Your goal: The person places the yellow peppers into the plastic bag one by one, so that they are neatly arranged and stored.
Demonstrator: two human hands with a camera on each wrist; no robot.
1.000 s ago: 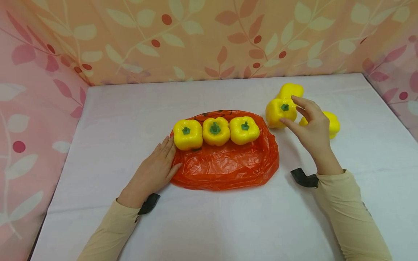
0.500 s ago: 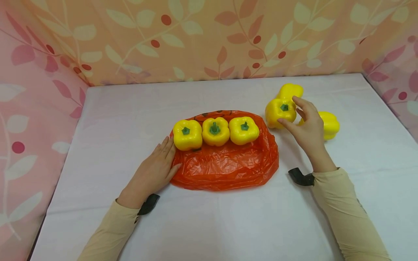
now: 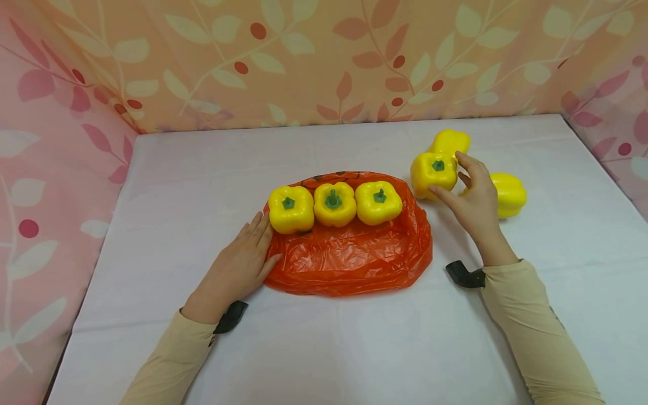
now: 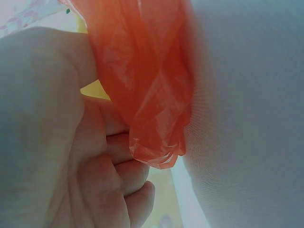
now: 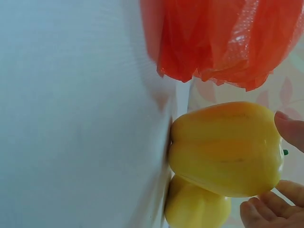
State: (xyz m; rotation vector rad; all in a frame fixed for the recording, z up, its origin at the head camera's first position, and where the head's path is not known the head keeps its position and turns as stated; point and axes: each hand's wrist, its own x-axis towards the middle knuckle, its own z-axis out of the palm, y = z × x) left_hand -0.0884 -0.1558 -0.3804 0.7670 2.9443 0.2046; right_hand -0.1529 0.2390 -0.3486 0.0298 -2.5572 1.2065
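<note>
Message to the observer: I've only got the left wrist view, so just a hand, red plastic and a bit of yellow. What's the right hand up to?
Observer: The right hand grips a yellow pepper between thumb and fingers.
Operator: And what's that yellow by my bag?
Observer: Three peppers stand side by side, stems up, along the far side of the red bag.
Operator: Are there any others?
Observer: Two: the rear pepper is just behind the gripped one, and the far-right pepper is partly hidden by the right hand.
</note>
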